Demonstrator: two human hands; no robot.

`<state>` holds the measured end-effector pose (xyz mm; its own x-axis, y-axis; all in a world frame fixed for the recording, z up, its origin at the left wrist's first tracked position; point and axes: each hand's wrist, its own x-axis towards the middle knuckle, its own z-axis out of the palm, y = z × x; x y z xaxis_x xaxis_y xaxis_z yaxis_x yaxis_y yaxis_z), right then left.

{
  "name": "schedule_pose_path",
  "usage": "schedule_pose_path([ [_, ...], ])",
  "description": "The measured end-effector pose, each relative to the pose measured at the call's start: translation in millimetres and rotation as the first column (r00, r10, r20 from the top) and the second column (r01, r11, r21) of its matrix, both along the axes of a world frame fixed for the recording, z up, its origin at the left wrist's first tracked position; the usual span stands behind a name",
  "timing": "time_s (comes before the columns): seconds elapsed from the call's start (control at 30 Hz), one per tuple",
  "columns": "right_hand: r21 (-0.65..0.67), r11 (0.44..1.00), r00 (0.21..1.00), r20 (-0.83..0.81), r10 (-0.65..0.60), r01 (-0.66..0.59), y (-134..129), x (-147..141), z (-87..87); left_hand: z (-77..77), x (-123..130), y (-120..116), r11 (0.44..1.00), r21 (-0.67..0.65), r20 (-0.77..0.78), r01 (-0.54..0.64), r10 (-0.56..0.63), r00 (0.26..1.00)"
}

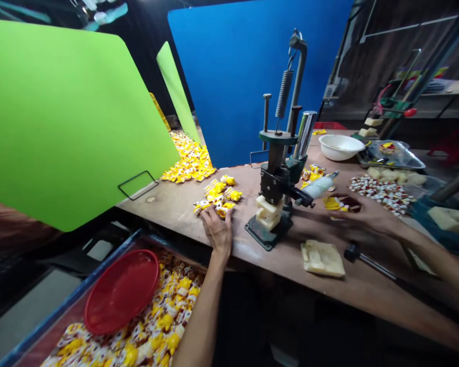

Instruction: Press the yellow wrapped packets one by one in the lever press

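Note:
My left hand [216, 229] rests at the table's front edge, its fingertips against a small group of yellow and white pieces [215, 188]. My right hand [357, 211] is blurred and reaches over the table right of the press, beside yellow pieces [332, 203] and a dark red piece; its fingers are smeared. Between the hands stands a green and black hand press [273, 181] with a cream block [269, 213] in it. A flat cream mould [322, 258] lies in front of my right hand.
Below left, a bin of yellow and white pieces [164, 321] holds a red plate [122, 292]. Green [61, 117] and blue [233, 81] panels stand behind. A white bowl [341, 147], metal tray [415, 160] and black-headed rod [375, 263] are at the right.

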<state>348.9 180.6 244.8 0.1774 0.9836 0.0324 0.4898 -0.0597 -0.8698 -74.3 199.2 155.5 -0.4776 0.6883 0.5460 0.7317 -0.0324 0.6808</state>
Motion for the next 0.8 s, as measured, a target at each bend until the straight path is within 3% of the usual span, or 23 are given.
schedule_pose_path([
  [0.07,-0.078,0.988,0.956,-0.272,0.11,-0.136,-34.2,-19.6,1.3,8.4,13.3,-15.1,0.997,0.073,0.11,-0.014,0.006,0.994],
  [0.13,-0.155,0.972,0.876,-0.475,0.085,-0.178,-65.4,-49.6,-3.8,10.9,37.4,-50.6,0.983,0.131,0.215,0.131,-0.158,0.964],
  [0.17,-0.19,0.963,0.838,-0.542,0.061,-0.193,-77.8,-68.5,-8.6,9.6,51.5,-72.5,0.948,0.137,0.248,0.286,-0.312,0.917],
  [0.23,-0.217,0.947,0.768,-0.639,0.045,-0.236,-93.7,-110.6,-20.9,3.2,77.2,-114.4,0.793,0.126,0.214,0.595,-0.608,0.765],
  [0.3,-0.196,0.954,0.701,-0.713,0.02,-0.226,-98.3,-150.6,-34.0,-4.1,91.7,-141.2,0.72,0.148,0.175,0.678,-0.693,0.699],
  [0.33,-0.178,0.96,0.669,-0.744,0.013,-0.217,-97.5,-166.9,-39.7,-6.6,93.2,-146.6,0.731,0.166,0.183,0.662,-0.682,0.708],
  [0.4,-0.138,0.961,0.634,-0.772,0.048,-0.24,-92.5,-187.9,-48.1,-8.3,86.0,-142.7,0.789,0.18,0.259,0.587,-0.614,0.745],
  [0.5,-0.096,0.956,0.696,-0.706,0.132,-0.278,-83.8,-189.5,-53.0,-6.7,66.5,-113.7,0.847,0.165,0.351,0.505,-0.529,0.772],
  [0.67,-0.087,0.98,0.822,-0.561,0.1,-0.178,-80.8,-148.9,-50.6,-13.9,69.5,-57.5,0.837,0.272,0.345,0.475,-0.545,0.764],
  [0.8,-0.055,0.991,0.855,-0.513,0.078,-0.124,-68.6,-107.4,-42.9,-19.2,84.8,-36.0,0.833,0.294,0.311,0.47,-0.548,0.777],
])
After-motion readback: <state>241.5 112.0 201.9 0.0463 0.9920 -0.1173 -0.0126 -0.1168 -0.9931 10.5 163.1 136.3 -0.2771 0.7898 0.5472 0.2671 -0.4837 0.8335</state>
